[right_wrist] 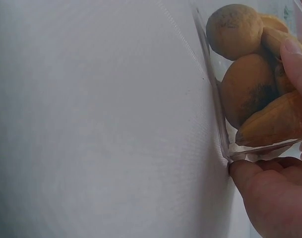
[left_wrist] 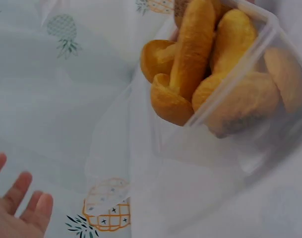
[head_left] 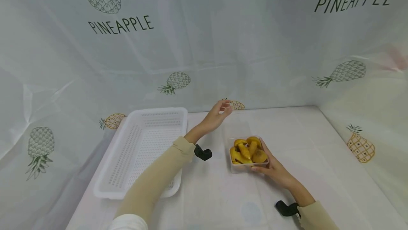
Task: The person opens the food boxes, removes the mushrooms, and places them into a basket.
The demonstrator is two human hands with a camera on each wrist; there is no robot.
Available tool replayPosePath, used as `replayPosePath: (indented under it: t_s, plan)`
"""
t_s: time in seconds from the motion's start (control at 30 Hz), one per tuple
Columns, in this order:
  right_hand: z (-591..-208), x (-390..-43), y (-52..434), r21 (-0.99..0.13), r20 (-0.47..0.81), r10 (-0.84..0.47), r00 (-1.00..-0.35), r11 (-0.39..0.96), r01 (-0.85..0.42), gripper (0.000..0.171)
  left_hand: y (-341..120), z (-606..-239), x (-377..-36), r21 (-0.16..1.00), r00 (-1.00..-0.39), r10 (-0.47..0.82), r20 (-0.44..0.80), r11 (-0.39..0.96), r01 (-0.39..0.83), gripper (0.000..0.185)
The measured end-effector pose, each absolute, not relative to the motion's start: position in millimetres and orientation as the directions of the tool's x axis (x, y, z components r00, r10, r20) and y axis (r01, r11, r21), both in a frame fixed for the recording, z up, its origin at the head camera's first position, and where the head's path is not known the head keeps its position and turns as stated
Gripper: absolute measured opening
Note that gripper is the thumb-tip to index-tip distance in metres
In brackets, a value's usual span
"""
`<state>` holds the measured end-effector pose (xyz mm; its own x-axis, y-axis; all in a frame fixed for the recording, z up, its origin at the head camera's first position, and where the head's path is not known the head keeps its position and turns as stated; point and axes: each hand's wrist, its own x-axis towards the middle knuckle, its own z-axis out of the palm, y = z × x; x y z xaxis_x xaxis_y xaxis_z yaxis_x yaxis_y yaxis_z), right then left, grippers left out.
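A clear plastic box (head_left: 243, 168) stands on the white-covered table, filled with yellow-brown mushrooms (head_left: 251, 148). Its transparent lid (head_left: 237, 128) seems to be folded back behind it. My right hand (head_left: 271, 168) grips the box at its right side and near corner. In the right wrist view the thumb (right_wrist: 295, 64) lies over the mushrooms, while other fingers (right_wrist: 270, 181) hold the box's edge. Up and to the left of the box, my left hand (head_left: 217, 116) hovers near the back edge of the table. Its fingers (left_wrist: 19, 191) are spread, with nothing held.
A white perforated plastic basket (head_left: 98, 187) lies left of the box, partly under my left forearm. A pineapple-print sheet (head_left: 204, 46) hangs behind the table and along its sides. Black wrist devices (head_left: 202, 153) sit on both wrists.
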<state>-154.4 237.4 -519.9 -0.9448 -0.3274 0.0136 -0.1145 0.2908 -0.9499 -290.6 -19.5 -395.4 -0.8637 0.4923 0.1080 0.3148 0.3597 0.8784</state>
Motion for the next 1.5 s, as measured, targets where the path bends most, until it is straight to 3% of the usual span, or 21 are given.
replayPosePath:
  t_s: [0.27, 0.6, 0.83, 1.17, 1.5]
  plan:
    - [-522.5, -156.2, 236.9, -0.946, 0.021, -0.326, -0.945, 0.300, -0.124, 0.106, -19.5, -399.8, -282.9, 0.845, -0.682, 0.725, 0.099, 0.300, 0.442, 0.055]
    - [-522.2, -155.5, 237.4, -0.957, 0.016, -0.330, -0.944, 0.267, -0.109, 0.105, -16.2, -412.0, -274.5, 0.809, -0.503, 0.863, 0.048, 0.262, 0.526, 0.063]
    - [-523.5, -155.1, 238.0, -0.962, 0.022, -0.334, -0.942, 0.251, -0.111, 0.104, -8.8, -421.2, -266.2, 0.817, -0.452, 0.892, -0.002, 0.262, 0.513, 0.057]
    - [-524.8, -155.8, 239.1, -0.963, 0.015, -0.347, -0.938, 0.247, -0.107, 0.104, -2.1, -433.4, -262.5, 0.808, -0.369, 0.928, 0.062, 0.170, 0.564, 0.049]
    - [-524.2, -154.7, 238.2, -0.965, 0.028, -0.355, -0.934, 0.235, -0.118, 0.103, -2.3, -444.6, -264.0, 0.768, -0.362, 0.928, 0.091, 0.166, 0.619, 0.041]
